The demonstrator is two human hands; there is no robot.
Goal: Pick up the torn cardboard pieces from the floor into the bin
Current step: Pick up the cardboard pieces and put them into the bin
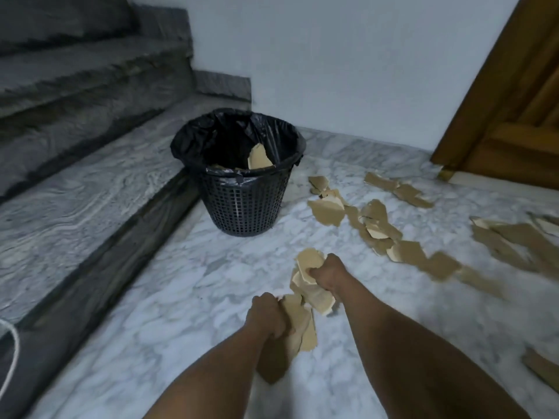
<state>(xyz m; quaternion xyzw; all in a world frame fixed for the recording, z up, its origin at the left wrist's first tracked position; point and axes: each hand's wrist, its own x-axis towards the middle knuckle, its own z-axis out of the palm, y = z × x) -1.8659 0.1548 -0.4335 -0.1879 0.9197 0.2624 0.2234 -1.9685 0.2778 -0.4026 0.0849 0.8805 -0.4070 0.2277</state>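
Nearest in, clutches a stack of torn pieces in the left hand, with fingers curled tight round it, just above the marble floor. A touch farther and to the right, grips a second bundle in the right hand, again with fingers wrapped round pale, ragged cardboard, close against the first lot. At near right, by the frame edge, finds one brown scrap flat on the floor. At near left, catches a loop of white cord. Farther out, right of the hands, follows a trail of loose pieces running up towards the bin, with a bigger heap off at the right edge and a short strip beyond. Left of the trail, upright on the floor beside the stone step, spots the black mesh bin, lined with a black bag, and inside it one tan piece leaning on the liner, with more lying lower. Farthest off, meets a pale wall and, at right, a wooden door.
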